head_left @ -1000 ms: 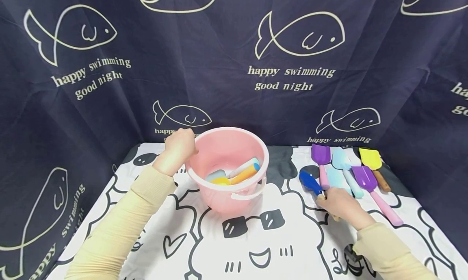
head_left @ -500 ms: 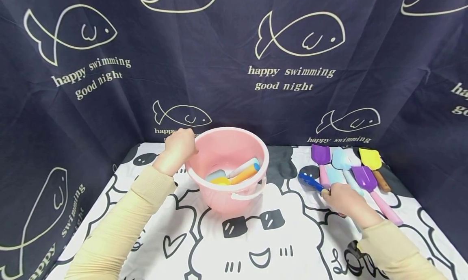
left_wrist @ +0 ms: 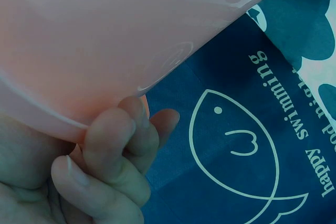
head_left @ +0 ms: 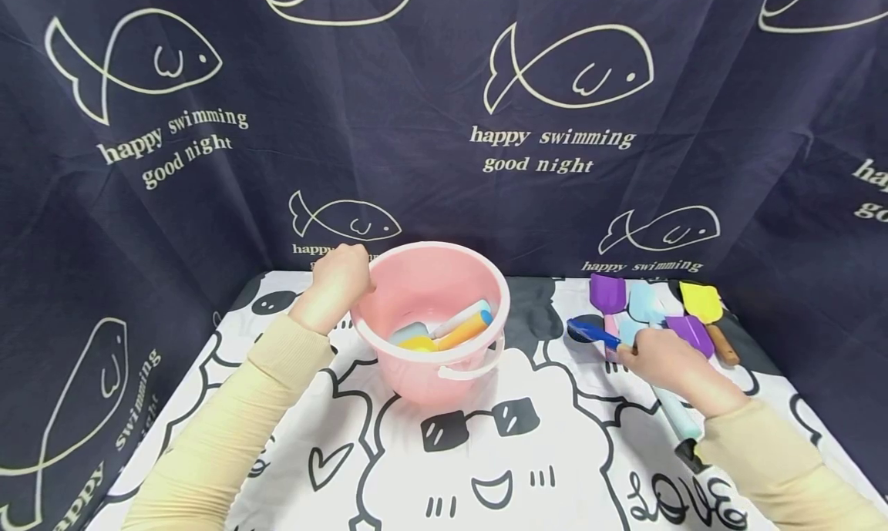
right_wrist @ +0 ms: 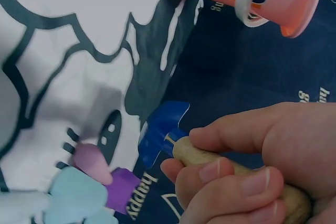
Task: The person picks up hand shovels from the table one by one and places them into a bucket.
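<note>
My left hand [head_left: 341, 277] grips the rim of a pink bucket [head_left: 433, 377], with curled fingers [left_wrist: 113, 135] over the edge in the left wrist view. Several tools lie inside the bucket, among them an orange handle [head_left: 463, 331] with a blue end and a yellow piece [head_left: 418, 344]. At the right, my right hand [head_left: 676, 361] holds a small blue shovel [right_wrist: 157, 129] by its wooden handle [right_wrist: 197, 153], blade pointing left towards the bucket. Beneath and beyond that hand lie more shovels: purple [head_left: 607, 293], light blue [head_left: 645, 303] and yellow [head_left: 702, 302].
A second purple shovel [head_left: 690, 335] is partly covered by the right hand. A light blue handle [head_left: 674, 411] shows below the wrist. The bucket's white carrying handle [head_left: 472, 372] hangs on its right side. Dark fish-print cloth [head_left: 444, 130] stands behind the table.
My right hand has moved up and to the right with the blue shovel, whose blade has turned more edge-on. The left hand and the bucket have stayed put.
</note>
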### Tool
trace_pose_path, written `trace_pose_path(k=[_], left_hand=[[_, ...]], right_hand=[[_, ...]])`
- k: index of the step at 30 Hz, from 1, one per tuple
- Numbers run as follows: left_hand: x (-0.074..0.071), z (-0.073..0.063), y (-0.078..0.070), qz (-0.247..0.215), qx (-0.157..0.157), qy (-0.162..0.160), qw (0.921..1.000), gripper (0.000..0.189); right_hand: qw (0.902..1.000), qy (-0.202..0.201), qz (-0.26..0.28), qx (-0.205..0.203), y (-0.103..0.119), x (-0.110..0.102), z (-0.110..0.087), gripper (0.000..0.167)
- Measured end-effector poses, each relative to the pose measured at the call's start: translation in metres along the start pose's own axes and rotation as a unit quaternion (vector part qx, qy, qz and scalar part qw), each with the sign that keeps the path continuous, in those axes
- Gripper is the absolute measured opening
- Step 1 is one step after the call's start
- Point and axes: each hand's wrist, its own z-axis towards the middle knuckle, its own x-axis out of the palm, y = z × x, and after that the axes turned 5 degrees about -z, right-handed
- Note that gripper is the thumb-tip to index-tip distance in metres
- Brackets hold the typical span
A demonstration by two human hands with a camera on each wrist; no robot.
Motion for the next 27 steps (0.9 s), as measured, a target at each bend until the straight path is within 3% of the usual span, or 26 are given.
trace_pose_path(k=[6, 13, 27], left_hand=[[0.001, 0.001, 0.001, 0.000, 0.000, -0.003, 1.0000, 0.032], [0.002, 0.001, 0.002, -0.001, 0.004, -0.005, 1.0000, 0.032], [0.003, 0.002, 0.003, -0.001, 0.010, -0.013, 0.9999, 0.030]], right_hand=[[0.9987, -0.032, -0.025, -0.031, 0.002, -0.017, 0.000, 0.037], [0.9980, -0.044, -0.038, -0.024, 0.007, -0.039, -0.001, 0.036], [0.9927, -0.083, -0.065, -0.060, 0.016, -0.072, -0.004, 0.035]])
